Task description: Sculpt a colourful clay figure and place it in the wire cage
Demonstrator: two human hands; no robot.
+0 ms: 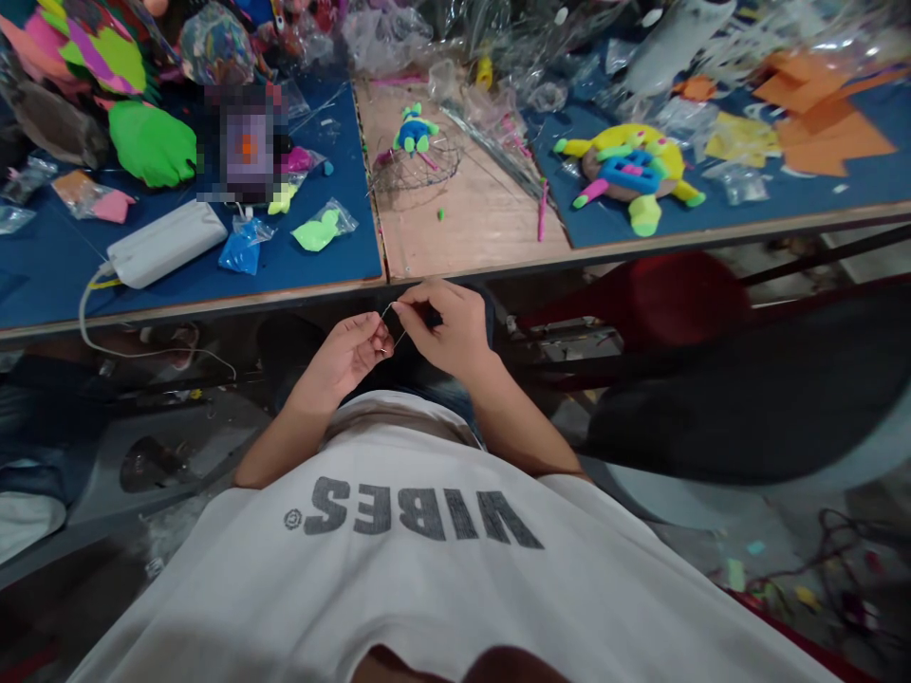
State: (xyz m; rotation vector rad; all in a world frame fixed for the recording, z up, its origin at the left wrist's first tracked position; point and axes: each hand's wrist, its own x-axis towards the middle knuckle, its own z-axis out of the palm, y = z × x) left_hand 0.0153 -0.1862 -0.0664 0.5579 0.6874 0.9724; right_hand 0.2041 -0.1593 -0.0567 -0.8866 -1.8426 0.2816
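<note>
Just in front of the table's near edge, over my lap, both hands pinch a thin wire [386, 310]. My left hand [354, 353] is closed on its lower part, and a short length shows by the fingers. My right hand [450, 325] grips the upper end between thumb and forefinger, a little higher and to the right. Part of the wire looks twisted; the rest is too fine to follow. Beyond my hands, a small blue and green clay figure [415, 131] sits on a wire frame [427, 169] on the bare wooden part of the table.
A yellow, blue and green clay creature [630, 171] lies at the right, near orange sheets [818, 114]. A pink stick tool [543, 211] is near the edge. A white power adapter [167, 244], green clay [151, 144] and blue clay [243, 249] are left. A black chair [754, 379] stands right.
</note>
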